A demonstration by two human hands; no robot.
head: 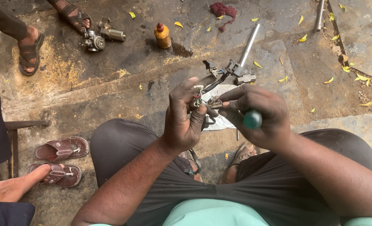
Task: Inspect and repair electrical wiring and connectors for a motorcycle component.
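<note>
The left hand (185, 119) has its fingers clamped on a small wired switch part (204, 100), held above the knees; the right hand (257, 113) grips a green-handled screwdriver (252, 119), its tip hidden just beyond the left fingertips; a slip of the tip could jab the left fingers or nick the thin wires (213, 83) trailing ahead to the metal rod (248, 46); tiny screws could drop to the stone floor (110, 83).

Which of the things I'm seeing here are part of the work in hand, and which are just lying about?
In hand:
- left hand pinching a small wired switch part
- right hand gripping a green-handled screwdriver
- wiring leading to the metal bracket and rod

Lying about:
- orange bottle
- carburettor-like metal part
- red rag
- brown sandals
- yellow leaves
</note>
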